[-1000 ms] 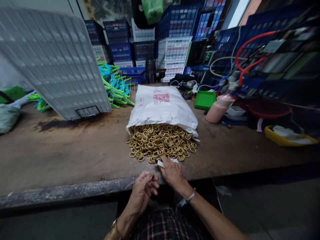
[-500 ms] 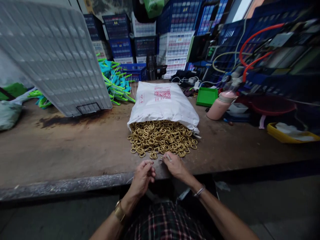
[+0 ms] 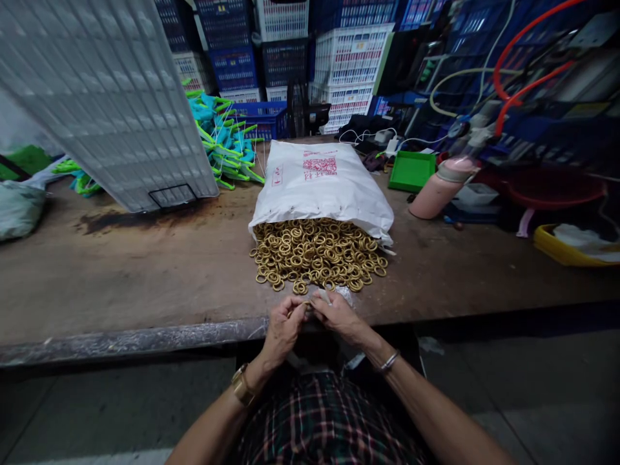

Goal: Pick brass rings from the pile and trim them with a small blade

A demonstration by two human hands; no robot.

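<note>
At the near edge of the brown wooden table, the two bare hands meet almost fingertip to fingertip, just in front of a heap of small gold-coloured rings. The left hand is mostly closed, its fingers curled and its thumb and forefinger pinching a single gold-coloured ring. The right hand is partly closed, with its fingertips at the same ring; whether they also grip it cannot be told. A small pale tool is held in the right hand, sticking up between the fingers, its far end hidden. A gold-coloured watch is on the left wrist and a silver-coloured bangle on the right.

The heap spills from the open near end of a white woven sack with red printing, which lies flat on the table. A scrap of clear, shiny plastic lies just beyond the right hand. Left of the sack are bright green and turquoise plastic pieces in a tangle, and a tall, ribbed, translucent white panel standing tilted. Right of the sack are a shallow green plastic tray and a pink bottle, leaning to the right. Blue and white plastic crates stand stacked behind the table.
</note>
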